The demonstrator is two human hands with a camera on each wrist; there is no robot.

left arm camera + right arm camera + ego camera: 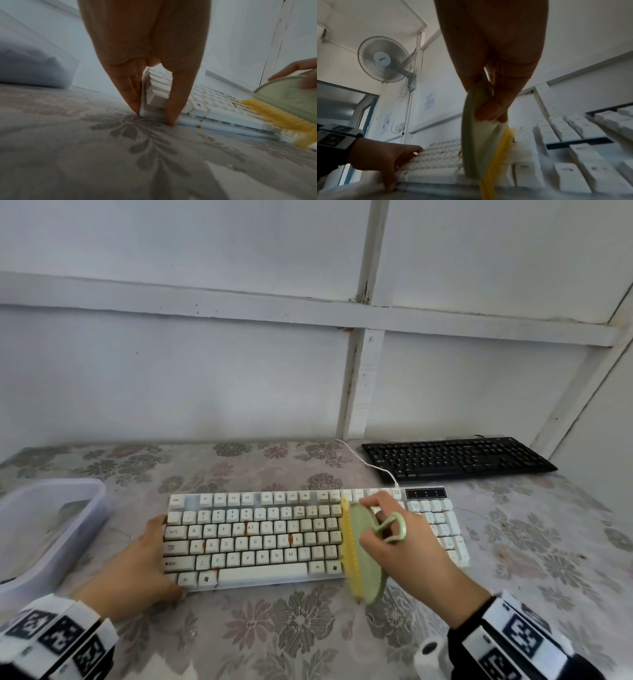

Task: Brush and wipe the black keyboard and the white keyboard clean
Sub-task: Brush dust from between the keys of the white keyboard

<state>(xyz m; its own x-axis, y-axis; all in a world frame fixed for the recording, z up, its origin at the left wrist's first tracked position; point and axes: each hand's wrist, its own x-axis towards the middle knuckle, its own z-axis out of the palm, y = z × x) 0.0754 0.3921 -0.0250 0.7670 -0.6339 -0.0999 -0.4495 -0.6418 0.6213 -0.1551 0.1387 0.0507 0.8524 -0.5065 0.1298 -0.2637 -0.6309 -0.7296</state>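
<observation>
Brush (363,556): right hand (404,546) is gripping it, lying crosswise over white keyboard (253,539), dirty keys leftward. Left hand (144,563) is pinching keyboard's left end. Black keyboard (455,457) is sitting behind-right.

White keyboard (260,539) front-centre, orange-stained; black keyboard (459,455) behind right, apparently flat.

likely plain room | wall fan (384,59) | floral tablecloth (274,628)
</observation>
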